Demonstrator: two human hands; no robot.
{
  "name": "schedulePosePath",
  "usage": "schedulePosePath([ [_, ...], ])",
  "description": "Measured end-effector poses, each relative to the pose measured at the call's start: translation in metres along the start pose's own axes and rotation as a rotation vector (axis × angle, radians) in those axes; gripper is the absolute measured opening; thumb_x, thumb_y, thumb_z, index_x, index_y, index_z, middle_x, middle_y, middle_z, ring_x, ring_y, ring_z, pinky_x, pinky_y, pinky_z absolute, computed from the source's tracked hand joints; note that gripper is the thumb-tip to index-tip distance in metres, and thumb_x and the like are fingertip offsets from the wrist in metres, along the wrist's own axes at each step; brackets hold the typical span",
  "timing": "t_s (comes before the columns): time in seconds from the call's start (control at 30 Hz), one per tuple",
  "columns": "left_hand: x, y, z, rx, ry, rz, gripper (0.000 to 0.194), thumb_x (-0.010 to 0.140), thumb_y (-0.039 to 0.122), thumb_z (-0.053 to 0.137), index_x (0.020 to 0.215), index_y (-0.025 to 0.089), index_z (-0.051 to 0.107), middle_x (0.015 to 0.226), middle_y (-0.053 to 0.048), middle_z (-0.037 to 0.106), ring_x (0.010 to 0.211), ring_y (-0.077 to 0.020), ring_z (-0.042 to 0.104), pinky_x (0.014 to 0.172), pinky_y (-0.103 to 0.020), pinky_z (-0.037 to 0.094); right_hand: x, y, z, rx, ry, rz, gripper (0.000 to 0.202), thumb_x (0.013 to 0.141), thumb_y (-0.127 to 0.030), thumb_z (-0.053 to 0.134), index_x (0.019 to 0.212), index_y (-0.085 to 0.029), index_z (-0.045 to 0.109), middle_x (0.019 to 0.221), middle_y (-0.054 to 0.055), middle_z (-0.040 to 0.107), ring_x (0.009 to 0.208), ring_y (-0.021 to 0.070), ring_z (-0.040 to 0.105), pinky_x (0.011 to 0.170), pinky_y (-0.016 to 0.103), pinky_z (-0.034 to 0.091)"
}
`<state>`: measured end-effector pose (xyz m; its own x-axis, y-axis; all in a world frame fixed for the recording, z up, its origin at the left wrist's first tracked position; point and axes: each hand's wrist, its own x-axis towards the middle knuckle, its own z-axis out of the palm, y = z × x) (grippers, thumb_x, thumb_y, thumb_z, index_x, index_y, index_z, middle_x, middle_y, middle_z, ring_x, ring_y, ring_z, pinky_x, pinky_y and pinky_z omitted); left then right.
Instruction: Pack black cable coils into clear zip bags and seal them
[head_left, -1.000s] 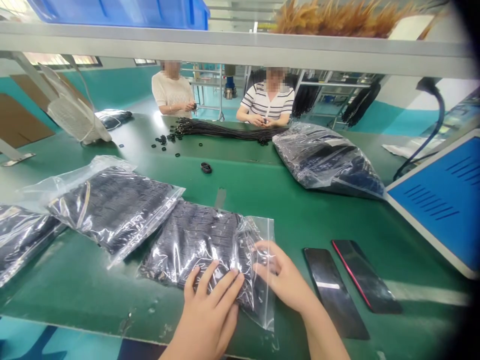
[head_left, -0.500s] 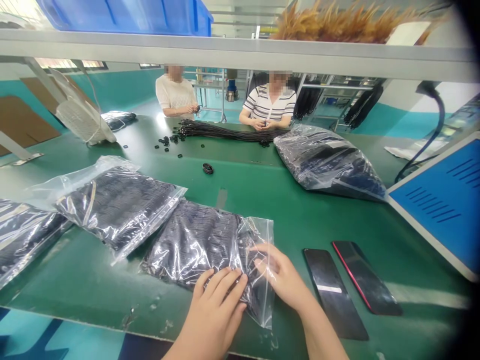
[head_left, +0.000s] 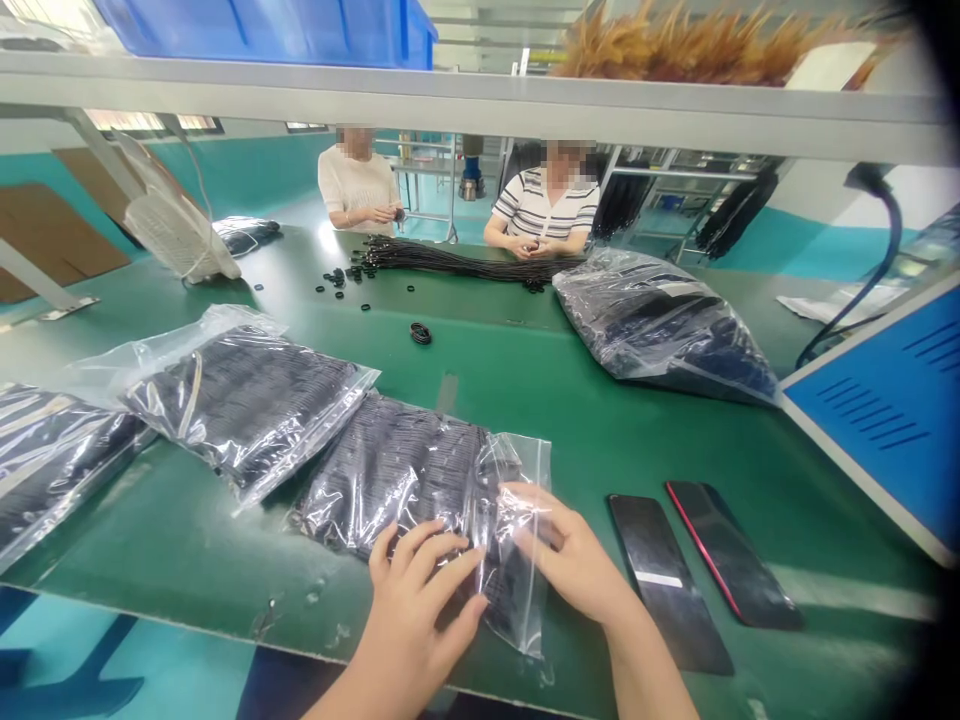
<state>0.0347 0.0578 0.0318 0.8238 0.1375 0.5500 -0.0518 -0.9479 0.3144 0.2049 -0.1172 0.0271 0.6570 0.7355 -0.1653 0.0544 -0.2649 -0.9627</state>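
Note:
A clear zip bag (head_left: 435,470) packed with rows of thin black pieces lies flat in front of me. My left hand (head_left: 424,600) rests on its near edge, fingers spread and thumb apart. At the bag's right end is my right hand (head_left: 566,550), thumb and fingers apart. Those fingers look hazy, seemingly behind the clear plastic of the bag's mouth; whether they touch the contents I cannot tell. A second filled bag (head_left: 255,390) lies against the first one's left end. Another filled bag (head_left: 60,460) is cut off at the left edge.
Two phones (head_left: 667,580) lie right of my right hand, near a blue machine (head_left: 877,410). Beyond are a large filled bag (head_left: 660,320), a bundle of black cords (head_left: 465,262) and a small black coil (head_left: 421,333). Two people sit across the green table (head_left: 517,375). A shelf (head_left: 465,100) crosses above.
My left hand has shifted slightly left and its fingers have spread wider on the bag. My right hand stays at the bag's mouth. The view has moved a little.

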Motion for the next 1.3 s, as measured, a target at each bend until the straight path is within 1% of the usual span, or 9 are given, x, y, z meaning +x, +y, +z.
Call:
schedulePosePath([
  [0.17, -0.011, 0.001, 0.005, -0.134, 0.077, -0.036, 0.007, 0.092, 0.035, 0.073, 0.098, 0.034, 0.075, 0.099, 0.004, 0.074, 0.112, -0.0190, 0.059, 0.121, -0.042, 0.017, -0.003, -0.001, 0.005, 0.137, 0.024, 0.055, 0.046, 0.091, -0.049, 0.071, 0.130, -0.026, 0.061, 0.137, 0.008, 0.060, 0.113, 0.0186, 0.064, 0.110, 0.039, 0.052],
  [0.33, -0.018, 0.006, 0.009, -0.123, 0.081, 0.004, 0.025, 0.086, 0.036, 0.080, 0.111, 0.034, 0.075, 0.105, 0.003, 0.075, 0.111, -0.0191, 0.059, 0.121, -0.045, 0.021, 0.000, 0.002, 0.008, 0.210, 0.047, 0.066, 0.048, 0.084, -0.048, 0.078, 0.124, -0.023, 0.064, 0.136, 0.009, 0.060, 0.103, 0.0169, 0.065, 0.100, 0.036, 0.056],
  [0.47, -0.020, 0.007, 0.008, -0.032, 0.014, 0.221, 0.038, 0.088, 0.033, 0.078, 0.125, 0.032, 0.070, 0.122, 0.001, 0.073, 0.117, -0.0187, 0.059, 0.122, -0.044, 0.026, 0.000, 0.001, 0.009, 0.217, 0.038, 0.081, 0.050, 0.084, -0.045, 0.078, 0.124, -0.023, 0.060, 0.121, 0.008, 0.065, 0.096, 0.0166, 0.066, 0.095, 0.035, 0.057],
  [0.57, -0.023, 0.006, 0.007, 0.026, -0.016, 0.313, 0.038, 0.091, 0.028, 0.074, 0.129, 0.027, 0.069, 0.121, 0.000, 0.074, 0.111, -0.0162, 0.059, 0.120, -0.038, 0.029, 0.000, -0.001, 0.010, 0.213, 0.005, 0.080, 0.049, 0.085, -0.043, 0.077, 0.126, -0.025, 0.057, 0.127, 0.007, 0.060, 0.102, 0.0161, 0.065, 0.096, 0.033, 0.056],
  [0.73, -0.024, 0.009, 0.010, -0.031, -0.016, 0.361, 0.029, 0.093, 0.025, 0.070, 0.122, 0.028, 0.072, 0.122, 0.002, 0.073, 0.110, -0.0160, 0.058, 0.116, -0.037, 0.032, -0.002, -0.004, 0.009, 0.180, -0.064, 0.101, 0.061, 0.087, -0.036, 0.073, 0.142, -0.031, 0.047, 0.144, 0.008, 0.051, 0.115, 0.0172, 0.063, 0.103, 0.035, 0.053],
  [0.9, -0.023, 0.020, 0.026, -0.006, 0.019, 0.345, 0.028, 0.088, 0.022, 0.071, 0.116, 0.024, 0.073, 0.114, 0.000, 0.073, 0.114, -0.0175, 0.059, 0.119, -0.038, 0.033, -0.001, -0.006, 0.009, 0.059, -0.027, 0.027, 0.047, 0.089, -0.033, 0.069, 0.135, -0.030, 0.060, 0.149, 0.005, 0.050, 0.107, 0.0155, 0.061, 0.108, 0.036, 0.050],
  [1.07, -0.023, 0.035, 0.041, -0.022, 0.048, 0.352, 0.027, 0.084, 0.029, 0.069, 0.109, 0.020, 0.074, 0.118, -0.002, 0.074, 0.118, -0.0213, 0.061, 0.128, -0.040, 0.029, 0.001, -0.004, 0.009, 0.099, -0.049, 0.056, 0.056, 0.088, -0.038, 0.072, 0.142, -0.031, 0.056, 0.144, 0.006, 0.055, 0.118, 0.0203, 0.061, 0.109, 0.039, 0.052],
  [1.17, -0.018, 0.041, 0.036, -0.119, 0.096, 0.342, 0.022, 0.090, 0.040, 0.066, 0.102, 0.024, 0.073, 0.119, 0.003, 0.074, 0.121, -0.0200, 0.061, 0.131, -0.039, 0.026, 0.002, 0.000, 0.009, -0.036, -0.029, -0.046, 0.039, 0.095, -0.043, 0.065, 0.131, -0.030, 0.066, 0.146, 0.005, 0.057, 0.133, 0.0229, 0.055, 0.120, 0.044, 0.042],
  [1.3, -0.005, 0.035, 0.010, -0.118, 0.095, 0.145, 0.020, 0.090, 0.027, 0.066, 0.108, 0.021, 0.071, 0.125, -0.001, 0.073, 0.127, -0.0176, 0.059, 0.131, -0.037, 0.024, 0.004, 0.001, 0.009, -0.125, 0.051, -0.094, 0.029, 0.098, -0.046, 0.060, 0.114, -0.027, 0.075, 0.131, 0.006, 0.068, 0.130, 0.0227, 0.059, 0.123, 0.046, 0.038],
])
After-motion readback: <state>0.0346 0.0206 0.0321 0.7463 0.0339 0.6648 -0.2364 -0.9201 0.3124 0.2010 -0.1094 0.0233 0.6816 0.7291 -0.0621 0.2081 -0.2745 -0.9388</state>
